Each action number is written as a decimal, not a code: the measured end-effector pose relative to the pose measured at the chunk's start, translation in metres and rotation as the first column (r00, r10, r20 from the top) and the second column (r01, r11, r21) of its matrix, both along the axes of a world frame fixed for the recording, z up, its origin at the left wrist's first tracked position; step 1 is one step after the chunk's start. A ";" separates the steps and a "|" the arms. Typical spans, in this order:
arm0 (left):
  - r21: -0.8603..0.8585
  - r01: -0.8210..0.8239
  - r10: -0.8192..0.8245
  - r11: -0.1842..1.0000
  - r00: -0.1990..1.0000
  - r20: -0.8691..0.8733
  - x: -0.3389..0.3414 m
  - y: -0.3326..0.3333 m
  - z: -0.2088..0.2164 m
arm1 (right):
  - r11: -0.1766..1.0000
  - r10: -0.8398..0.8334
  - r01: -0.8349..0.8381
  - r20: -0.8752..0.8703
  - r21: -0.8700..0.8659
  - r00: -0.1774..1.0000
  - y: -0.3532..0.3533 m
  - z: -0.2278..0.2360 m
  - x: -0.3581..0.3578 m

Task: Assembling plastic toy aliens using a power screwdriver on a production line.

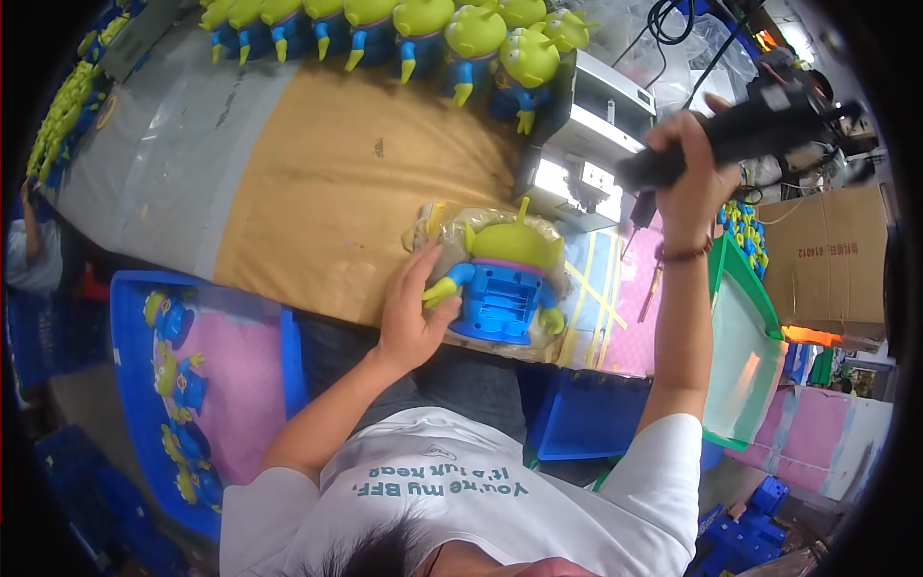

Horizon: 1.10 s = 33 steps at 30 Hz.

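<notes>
A lime-green and blue alien toy figure (500,288) lies back side up on a padded, film-covered rest (440,226) at the table's front edge. An open battery compartment shows in its blue body. My left hand (411,313) is at the toy's left side, its fingers and thumb around the small green hand of the toy. Out to the right, my right hand (694,178) is raised and closed around a black cylindrical tool (760,130), which looks like an electric screwdriver. Motion blurs the tool, and its working tip cannot be made out.
Several similar toys (420,24) stand in a row along the table's far side. A white metal device (601,106) stands behind the rest, near cables (663,24). A blue tray (125,317) with toys is at left, a green-rimmed tray (745,385) and a cardboard box (832,255) at right.
</notes>
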<state>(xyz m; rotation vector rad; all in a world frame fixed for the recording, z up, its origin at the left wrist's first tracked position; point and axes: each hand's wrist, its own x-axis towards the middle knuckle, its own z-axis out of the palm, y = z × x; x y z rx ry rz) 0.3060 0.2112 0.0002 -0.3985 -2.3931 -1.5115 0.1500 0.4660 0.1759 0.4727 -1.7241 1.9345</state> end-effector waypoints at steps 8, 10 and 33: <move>-0.024 -0.009 0.007 1.000 0.997 -0.083 -0.002 -0.002 -0.014 | 0.999 0.021 -0.029 0.288 0.026 0.957 -0.006 -0.017 -0.025; -0.019 -0.016 0.015 1.000 0.997 -0.081 -0.001 -0.003 -0.015 | 0.997 0.071 -0.065 0.276 -0.032 0.959 -0.017 -0.007 -0.001; -0.010 -0.029 0.028 1.000 0.996 -0.086 -0.004 -0.004 -0.010 | 0.770 0.638 -0.612 -0.162 0.182 0.753 -0.083 -0.060 0.065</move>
